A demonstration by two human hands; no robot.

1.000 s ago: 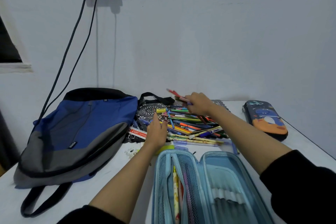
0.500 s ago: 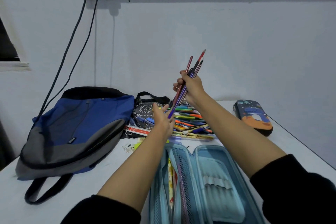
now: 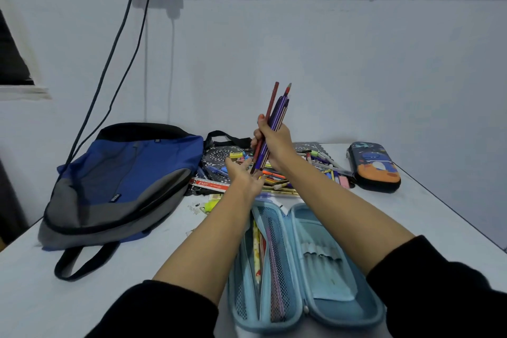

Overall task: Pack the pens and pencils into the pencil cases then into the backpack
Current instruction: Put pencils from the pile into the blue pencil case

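right hand (image 3: 275, 143) grips a bundle of pens (image 3: 279, 111) upright above the loose pile (image 3: 285, 181), left hand (image 3: 242, 177) spread under their tips; a slack grip could spill them short of the open light-blue pencil case (image 3: 323, 228).

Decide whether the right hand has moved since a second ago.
Yes. The right hand has risen off the pile of pens, which stayed put, and now holds a bundle of pens upright above it.

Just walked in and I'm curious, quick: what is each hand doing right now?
Left hand: open, fingers straight, at the lower end of the bundle of pens and pencils.
Right hand: closed around that bundle, held nearly upright.
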